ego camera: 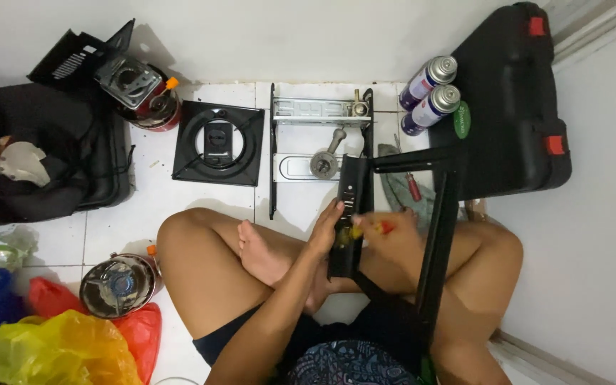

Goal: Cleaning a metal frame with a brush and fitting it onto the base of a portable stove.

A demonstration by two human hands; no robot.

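Observation:
I sit cross-legged on a white tiled floor with a black metal stove frame across my lap. My left hand grips the frame's black side panel and holds it upright. My right hand is closed on a red and yellow screwdriver, whose tip meets the panel. In front of me lies the opened stove body with its burner and gas valve exposed.
A black square burner plate lies left of the stove body. Two gas canisters lean on a black carrying case. Another red screwdriver rests on a cloth. Small stoves, bags and a dark bag lie to the left.

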